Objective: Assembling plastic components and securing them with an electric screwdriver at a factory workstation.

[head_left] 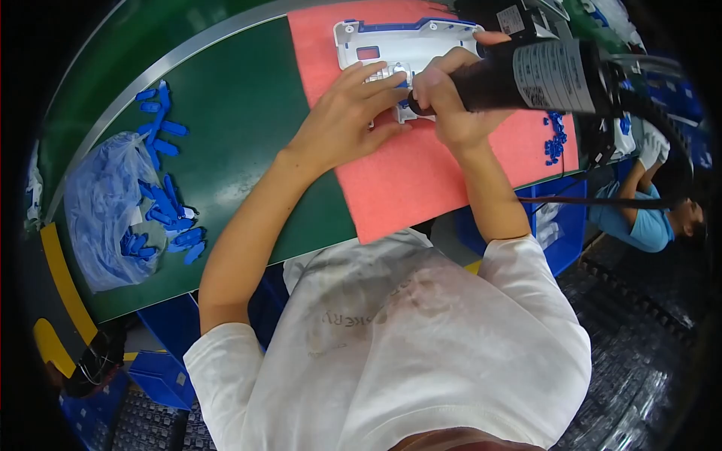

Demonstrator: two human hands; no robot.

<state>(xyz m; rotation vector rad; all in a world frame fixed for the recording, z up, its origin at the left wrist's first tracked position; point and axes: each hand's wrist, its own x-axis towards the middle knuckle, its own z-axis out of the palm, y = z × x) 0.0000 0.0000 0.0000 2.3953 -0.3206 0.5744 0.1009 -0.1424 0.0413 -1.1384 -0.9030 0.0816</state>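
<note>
My right hand [460, 109] is wrapped round a black electric screwdriver [489, 84] with a white label and a cable. The screwdriver lies nearly level, its tip pointing left at a small white plastic part [403, 114] with blue pieces. From the left, my left hand [342, 116] grips that part, with fingers over its top and thumb along the near side. Just beyond it lies a white plastic housing [414, 43] with a blue edge strip, on the pink mat [421, 188]. My fingers hide much of the small part, and the exact contact of the tip cannot be seen.
On the green table [248, 113], blue plastic pieces [162, 199] lie scattered beside a clear plastic bag [105, 210]. Small blue parts [555, 139] sit at the mat's right. A blue bin [568, 225] stands below the table edge. A co-worker [647, 218] in blue is at right.
</note>
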